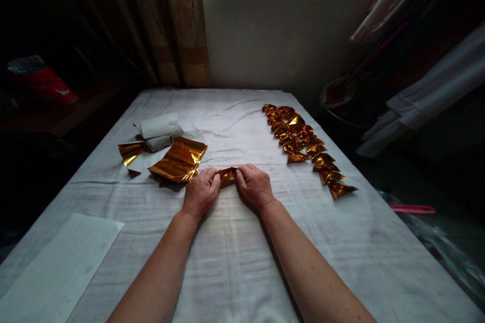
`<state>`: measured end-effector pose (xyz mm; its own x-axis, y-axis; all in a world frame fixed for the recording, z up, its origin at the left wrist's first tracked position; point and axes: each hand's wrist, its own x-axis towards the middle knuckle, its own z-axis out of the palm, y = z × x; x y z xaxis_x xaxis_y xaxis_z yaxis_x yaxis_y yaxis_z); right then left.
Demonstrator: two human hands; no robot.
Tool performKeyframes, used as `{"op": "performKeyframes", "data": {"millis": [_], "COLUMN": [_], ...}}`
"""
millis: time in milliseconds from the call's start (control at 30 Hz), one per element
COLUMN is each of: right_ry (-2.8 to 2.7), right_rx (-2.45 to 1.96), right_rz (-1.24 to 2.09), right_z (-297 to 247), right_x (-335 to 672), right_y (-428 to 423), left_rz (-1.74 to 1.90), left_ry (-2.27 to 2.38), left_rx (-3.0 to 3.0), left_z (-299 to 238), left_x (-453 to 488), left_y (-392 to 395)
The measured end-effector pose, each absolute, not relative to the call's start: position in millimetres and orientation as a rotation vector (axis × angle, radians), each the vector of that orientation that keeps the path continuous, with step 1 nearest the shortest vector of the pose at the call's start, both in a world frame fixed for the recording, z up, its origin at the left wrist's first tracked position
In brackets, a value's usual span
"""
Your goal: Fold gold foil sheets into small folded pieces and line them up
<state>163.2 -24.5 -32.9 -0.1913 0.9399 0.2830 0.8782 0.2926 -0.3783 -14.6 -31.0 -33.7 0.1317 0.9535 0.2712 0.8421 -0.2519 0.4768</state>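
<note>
A small piece of gold foil paper (228, 175) lies on the white cloth-covered table (242, 242), pinched at each end. My left hand (200, 192) grips its left end with curled fingers. My right hand (255, 185) grips its right end the same way. Just left of my left hand lies a stack of flat gold foil sheets (180, 160). A long row of several folded gold foil pieces (303, 144) runs along the table's right side, from the far end to near my right hand.
A folded white paper bundle (159, 131) and a loose gold sheet (131, 152) lie at the left. A white sheet (56, 267) rests at the near left corner. Curtains hang behind; clothing and a pink object (413, 209) sit off the right edge.
</note>
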Motion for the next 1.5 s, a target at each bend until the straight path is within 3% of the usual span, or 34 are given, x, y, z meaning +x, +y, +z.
{"op": "performKeyframes", "data": {"millis": [767, 1233, 1500], "right_ry": [-2.11, -2.139, -1.696], "right_rx": [-1.463, -1.57, -1.583], "right_rz": [0.264, 0.109, 0.179], "right_z": [-38.4, -23.7, -33.1], "right_x": [168.1, 177.6, 221.6], "right_y": [-24.7, -28.9, -27.3], "left_rz": [0.896, 0.935, 0.905], "left_ry": [1.78, 1.816, 1.772], "left_rx": [2.123, 2.122, 2.052], "left_z": [-35.5, -35.2, -29.1], "left_x": [-14.6, -12.5, -12.7], "left_y": [-28.9, -32.1, -33.9]}}
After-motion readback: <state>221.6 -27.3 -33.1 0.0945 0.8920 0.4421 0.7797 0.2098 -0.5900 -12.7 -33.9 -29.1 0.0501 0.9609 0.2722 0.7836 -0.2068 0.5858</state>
